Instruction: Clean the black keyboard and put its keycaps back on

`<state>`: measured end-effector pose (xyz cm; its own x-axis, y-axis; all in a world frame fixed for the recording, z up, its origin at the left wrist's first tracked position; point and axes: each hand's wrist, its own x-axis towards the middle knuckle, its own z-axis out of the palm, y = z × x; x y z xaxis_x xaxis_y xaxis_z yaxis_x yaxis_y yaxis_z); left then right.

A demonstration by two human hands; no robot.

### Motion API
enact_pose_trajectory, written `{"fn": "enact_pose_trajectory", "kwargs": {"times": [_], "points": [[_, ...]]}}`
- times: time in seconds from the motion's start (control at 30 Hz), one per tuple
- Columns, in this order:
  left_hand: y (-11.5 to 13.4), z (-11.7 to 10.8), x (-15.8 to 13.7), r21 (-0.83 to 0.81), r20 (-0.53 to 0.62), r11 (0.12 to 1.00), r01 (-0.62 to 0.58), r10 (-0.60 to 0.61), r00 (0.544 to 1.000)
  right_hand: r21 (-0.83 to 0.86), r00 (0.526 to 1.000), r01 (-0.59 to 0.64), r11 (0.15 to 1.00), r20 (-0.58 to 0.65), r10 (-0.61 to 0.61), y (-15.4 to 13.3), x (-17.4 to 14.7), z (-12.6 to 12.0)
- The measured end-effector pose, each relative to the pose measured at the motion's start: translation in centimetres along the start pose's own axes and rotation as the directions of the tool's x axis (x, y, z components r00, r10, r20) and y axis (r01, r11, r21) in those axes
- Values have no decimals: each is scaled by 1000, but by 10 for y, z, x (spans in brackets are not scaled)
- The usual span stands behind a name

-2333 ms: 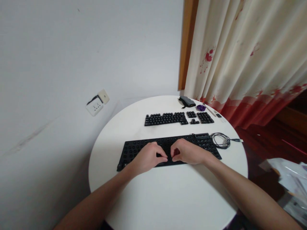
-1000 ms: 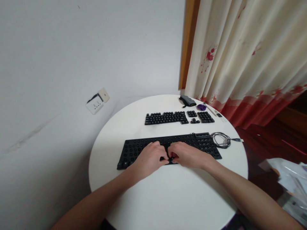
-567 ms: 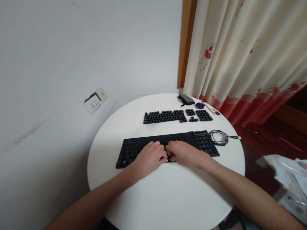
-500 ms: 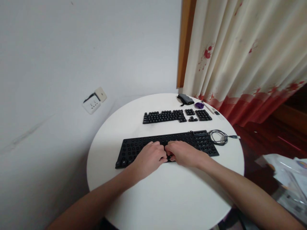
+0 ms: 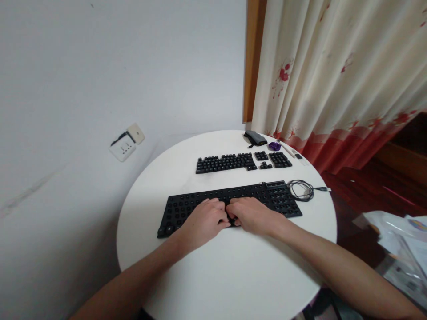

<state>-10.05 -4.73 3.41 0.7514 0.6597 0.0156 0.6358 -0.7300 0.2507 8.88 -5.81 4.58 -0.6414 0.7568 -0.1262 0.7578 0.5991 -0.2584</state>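
Note:
A black keyboard [image 5: 185, 209] lies across the white round table, most of its key positions bare of caps; a few caps sit at its lower left corner. My left hand [image 5: 207, 220] rests over the middle of its front edge with the fingers curled and closed. Right beside it, my right hand [image 5: 248, 213] is also closed, fingertips down at the same bottom row. Whatever the fingertips grip is hidden and too small to name. Behind the keyboard, loose black keycaps [image 5: 223, 163] are laid out in keyboard order, with the number-pad keycaps [image 5: 280, 159] at their right.
A coiled USB cable [image 5: 302, 191] lies at the keyboard's right end. Farther back are a grey and black pouch [image 5: 255, 138], a crumpled purple thing [image 5: 274, 146] and a slim white tool [image 5: 287, 148]. The wall with a socket [image 5: 122, 147] borders the table [image 5: 213, 280] at left; a curtain [image 5: 310, 84] hangs behind right.
The view has shifted slightly, so everything sits a little more to the left. Both hands stay closed at the same part of the keyboard, with hardly any movement.

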Motion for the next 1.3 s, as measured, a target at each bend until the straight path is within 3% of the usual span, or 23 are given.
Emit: {"fn": "enact_pose_trajectory", "kwargs": {"times": [0.17,0.4,0.7,0.87,1.03,1.17,1.3], "points": [[-2,0,0,-44,-32,999,-10,8,999,52,1000,5,999,-14,-5,7,-1,0],[-6,-2,3,-165,-185,986,15,-46,982,134,989,-77,988,-115,92,17,-3,-8],[-8,5,3,-132,-119,991,24,-40,992,123,992,-125,985,-7,126,15,2,-1],[-7,3,6,-185,-123,982,33,-57,991,120,992,-115,986,-32,120,15,1,-3],[-12,2,10,-244,-216,968,60,-114,970,189,984,-109,976,-117,133,23,-5,-12],[-16,-2,13,-249,-276,964,95,-165,947,231,930,-205,951,-257,263,49,-7,-23],[-16,-14,29,-185,-329,976,117,-174,928,185,794,-452,873,-363,488,89,-2,-33]]}}
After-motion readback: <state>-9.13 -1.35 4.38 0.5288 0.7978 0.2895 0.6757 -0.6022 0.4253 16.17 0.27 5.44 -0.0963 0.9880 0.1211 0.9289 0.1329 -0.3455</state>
